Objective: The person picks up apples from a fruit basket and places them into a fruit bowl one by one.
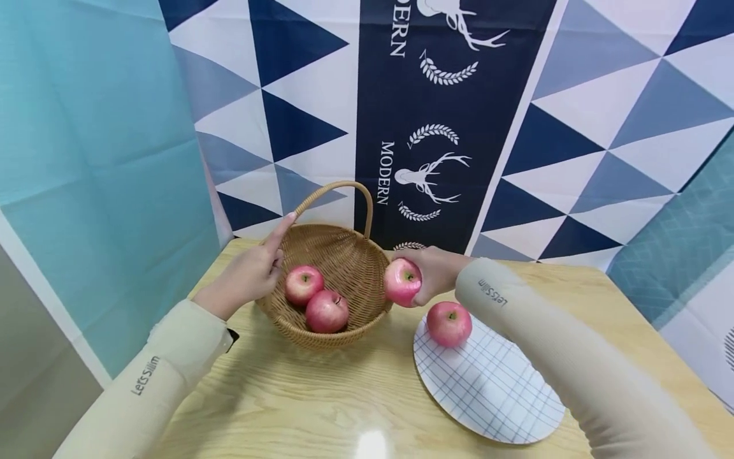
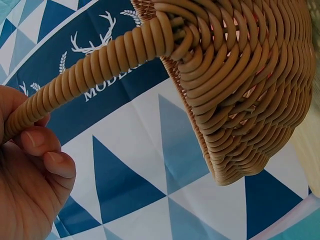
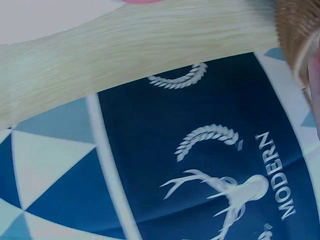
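Observation:
In the head view, a brown wicker basket (image 1: 338,245) stands on the table with two red apples inside, one (image 1: 304,285) behind the other (image 1: 327,312). My left hand (image 1: 246,277) holds the basket's arched handle (image 1: 332,186) on its left side. The left wrist view shows the fingers curled round this handle (image 2: 90,77). My right hand (image 1: 440,271) grips a third red apple (image 1: 401,282) at the basket's right rim. Another apple (image 1: 449,325) sits on a white checked oval plate (image 1: 504,389) below the right forearm.
The light wooden table (image 1: 298,401) carries everything. Close behind it hangs a patterned cloth (image 1: 309,57) with triangles and deer heads. A turquoise cloth (image 1: 103,159) hangs on the left side.

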Demonstrator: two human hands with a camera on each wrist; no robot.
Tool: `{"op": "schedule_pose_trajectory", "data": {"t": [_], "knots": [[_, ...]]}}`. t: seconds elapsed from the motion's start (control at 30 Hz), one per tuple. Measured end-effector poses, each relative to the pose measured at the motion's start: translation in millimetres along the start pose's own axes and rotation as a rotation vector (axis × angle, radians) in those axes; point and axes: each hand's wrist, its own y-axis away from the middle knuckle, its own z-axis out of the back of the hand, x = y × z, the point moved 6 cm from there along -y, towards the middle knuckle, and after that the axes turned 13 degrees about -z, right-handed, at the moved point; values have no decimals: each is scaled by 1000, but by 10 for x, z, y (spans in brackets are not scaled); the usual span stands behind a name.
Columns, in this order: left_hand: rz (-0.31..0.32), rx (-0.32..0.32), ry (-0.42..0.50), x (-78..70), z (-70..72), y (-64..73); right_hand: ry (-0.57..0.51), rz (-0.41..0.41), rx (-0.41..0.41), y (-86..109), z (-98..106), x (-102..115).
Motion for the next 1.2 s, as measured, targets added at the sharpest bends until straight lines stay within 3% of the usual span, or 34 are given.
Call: {"op": "schedule_pose_trajectory", "data": {"t": [0.13, 0.3, 0.37, 0.53, 1.0, 1.2], "knots": [[-29, -35, -5, -52, 1, 30, 0, -70, -2, 163, 26, -224], [-49, -62, -17, -56, 23, 71, -20, -71, -4, 339, 49, -426], [-55, -61, -28, -52, 20, 75, -15, -72, -9, 408, 52, -507], [-57, -53, -35, -48, -13, 44, -15, -163, 2, 592, 72, -722], [-80, -72, -44, -60, -27, 72, -78, -272, 34, 823, 164, -1053], [-116, -98, -46, -49, -21, 72, -69, -331, -12, 923, 270, -1250]]}}
